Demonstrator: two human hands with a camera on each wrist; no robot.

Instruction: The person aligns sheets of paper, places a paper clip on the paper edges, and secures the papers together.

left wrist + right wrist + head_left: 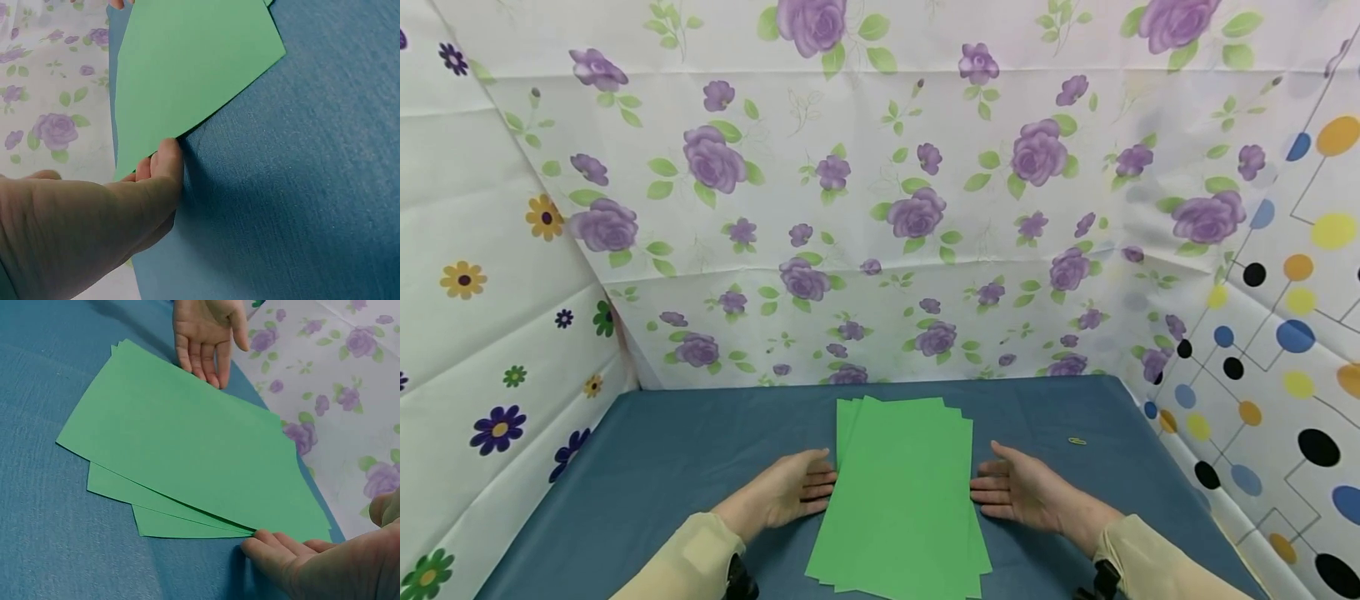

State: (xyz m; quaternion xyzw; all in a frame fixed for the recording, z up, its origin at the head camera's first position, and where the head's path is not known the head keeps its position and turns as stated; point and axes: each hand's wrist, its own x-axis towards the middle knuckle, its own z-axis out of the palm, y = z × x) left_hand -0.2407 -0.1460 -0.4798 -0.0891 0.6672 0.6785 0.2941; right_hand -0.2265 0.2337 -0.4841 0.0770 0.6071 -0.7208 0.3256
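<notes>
Several sheets of green paper (898, 500) lie in a loose, fanned stack at the middle of the table, their corners out of line. On the stack's left edge rest the fingertips of my left hand (790, 492), fingers straight and thumb raised. My right hand (1026, 492) mirrors it, fingertips touching the right edge. The left wrist view shows the left hand (125, 206) against the edge of the paper (194, 62). In the right wrist view the right hand (331, 562) meets the sheets' edge (181, 437), with the left hand (206, 344) across from it.
A yellow paper clip (1077, 441) lies on the blue table cover (715, 442), right of the stack. Behind hangs a white sheet with purple roses (865, 208). Patterned sheets flank the table, flowered on the left (490, 333) and dotted on the right (1285, 375).
</notes>
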